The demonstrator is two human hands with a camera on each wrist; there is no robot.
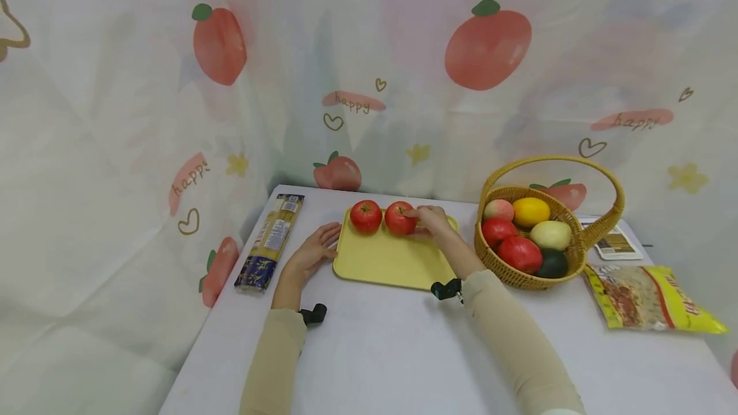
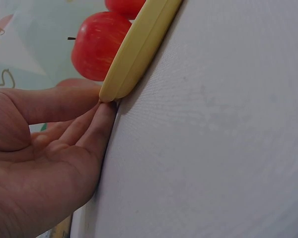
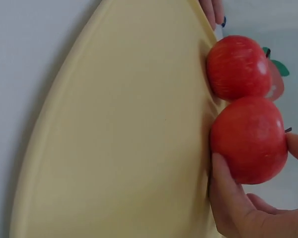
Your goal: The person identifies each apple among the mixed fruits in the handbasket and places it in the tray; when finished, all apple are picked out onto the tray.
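Observation:
Two red apples stand side by side at the back of a yellow tray (image 1: pixel 392 261). The right hand (image 1: pixel 434 219) grips the right apple (image 1: pixel 399 218); in the right wrist view its thumb and fingers lie round that apple (image 3: pixel 249 140), which touches the other apple (image 3: pixel 238 68). At the tray's left edge is the left hand (image 1: pixel 314 250). The left wrist view shows the left thumb and a finger of that hand (image 2: pixel 49 148) pinching the corner of the tray (image 2: pixel 139 52), with the left apple (image 2: pixel 100 45) beyond the rim.
On the right stands a wicker basket (image 1: pixel 519 282) of several fruits with a tall handle. Beside it lie a yellow food bag (image 1: pixel 651 300) and a flat white-edged package (image 1: pixel 617 243). A long noodle pack (image 1: pixel 270 242) lies at the left. Printed cloth hangs behind and at the left.

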